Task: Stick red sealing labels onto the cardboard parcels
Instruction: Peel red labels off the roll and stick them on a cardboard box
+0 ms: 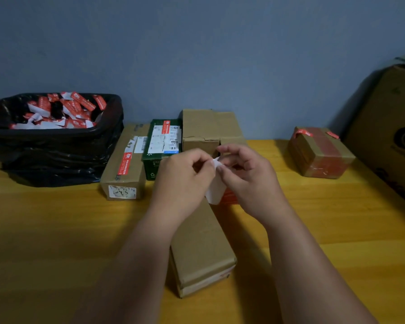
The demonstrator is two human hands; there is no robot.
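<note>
Peeling is the business right now: the left hand and the right hand meet above the middle of the wooden table, both pinching a label at its top edge. Fingertips of each hand nip that upper corner, most likely to split the white backing from the sticky red face. The white side is toward the camera, and a sliver of red shows at the label's 5 o'clock corner.

Directly below, running toward 6 o'clock, lies a long cardboard parcel, plain on top, parked right under the hands so the label can drop straight onto it. That looks like the next target, with sticking not yet begun.

At 12 o'clock from the hands, against the wall, a row of boxes: a brown parcel at 10 o'clock carrying a red strip, a green box with a red strip on top, and a taller brown box with no red strip visible. Out at 2 o'clock, well apart, a small taped parcel wears red labels at its top corners. At 10 o'clock, far left, a bin lined in black plastic holds a heap of red and white label scraps.
</note>
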